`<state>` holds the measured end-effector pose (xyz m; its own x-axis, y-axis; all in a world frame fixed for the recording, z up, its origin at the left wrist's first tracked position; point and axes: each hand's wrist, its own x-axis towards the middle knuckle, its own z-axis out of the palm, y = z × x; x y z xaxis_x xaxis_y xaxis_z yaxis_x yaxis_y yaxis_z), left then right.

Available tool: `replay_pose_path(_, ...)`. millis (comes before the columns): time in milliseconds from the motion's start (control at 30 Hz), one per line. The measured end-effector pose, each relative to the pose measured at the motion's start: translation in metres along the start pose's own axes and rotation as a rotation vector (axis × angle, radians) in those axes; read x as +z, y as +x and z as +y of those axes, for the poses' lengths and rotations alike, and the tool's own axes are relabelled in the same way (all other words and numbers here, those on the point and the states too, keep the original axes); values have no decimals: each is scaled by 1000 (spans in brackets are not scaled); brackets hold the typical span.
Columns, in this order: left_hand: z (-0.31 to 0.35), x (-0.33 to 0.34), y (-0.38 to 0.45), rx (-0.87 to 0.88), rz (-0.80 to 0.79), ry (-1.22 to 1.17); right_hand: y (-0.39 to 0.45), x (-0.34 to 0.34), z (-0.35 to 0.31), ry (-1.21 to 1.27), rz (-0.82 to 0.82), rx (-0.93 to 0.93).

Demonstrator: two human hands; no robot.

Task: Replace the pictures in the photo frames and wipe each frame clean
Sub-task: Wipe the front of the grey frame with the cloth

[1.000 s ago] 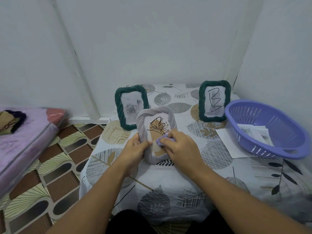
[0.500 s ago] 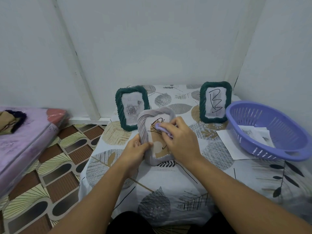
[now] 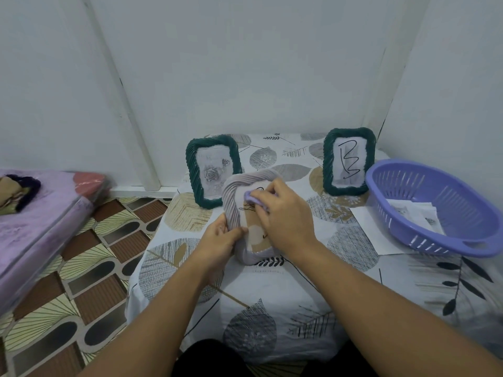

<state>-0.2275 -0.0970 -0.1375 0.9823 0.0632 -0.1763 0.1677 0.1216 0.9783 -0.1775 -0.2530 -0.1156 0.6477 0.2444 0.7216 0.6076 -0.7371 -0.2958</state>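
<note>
A pale lilac rope-edged photo frame (image 3: 233, 202) stands tilted on the table's middle, with a tan picture and black line drawing inside. My left hand (image 3: 221, 240) grips its lower left edge. My right hand (image 3: 285, 216) holds a small purple cloth (image 3: 251, 198) and presses it on the upper part of the glass, hiding most of the picture. Two dark green frames stand behind: one with a rose print (image 3: 212, 172) at the left, one with a black scribble (image 3: 349, 161) at the right.
A purple plastic basket (image 3: 435, 210) with paper pictures inside sits at the right on a white sheet (image 3: 367, 229). The table has a leaf-print cloth (image 3: 272, 295). A pink mattress (image 3: 40, 213) lies at the left over patterned floor. White walls close in behind and at the right.
My right hand with the cloth has moved from the frame's lower middle up to its top part. My left hand keeps its grip on the frame's left edge.
</note>
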Motion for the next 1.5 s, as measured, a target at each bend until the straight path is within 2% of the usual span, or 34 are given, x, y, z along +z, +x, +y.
replay_pose_path(100, -1, 0, 0, 3, 2, -3, 1, 3, 0, 13, 8, 55)
replay_pose_path(233, -2, 0, 1, 10, -5, -3, -7, 5, -4, -5, -31, -21)
replay_pose_path(400, 0, 1, -1, 11, -3, 9, 2, 2, 4, -4, 24, 54)
replay_pose_path(567, -2, -1, 1, 13, 0, 8, -7, 4, -2, -26, -28, -47)
replay_pose_path(733, -1, 1, 0, 5, 5, -5, 2, 1, 9, -8, 23, 82)
replay_pose_path(900, -1, 1, 0, 12, -2, -14, -5, 3, 0, -1, -26, -9)
replay_pose_path(1067, 0, 2, -1, 5, 9, -15, 2, -2, 9, 1, 37, 115)
replay_pose_path(1233, 1, 2, -2, 6, 12, -14, -4, 2, 1, -12, -29, 19)
replay_pose_path(1400, 2, 2, -2, -5, 8, -9, 8, -4, 11, -16, 20, 132)
replay_pose_path(1500, 1, 2, -2, 2, 8, -11, 2, 1, 0, -17, -28, 46)
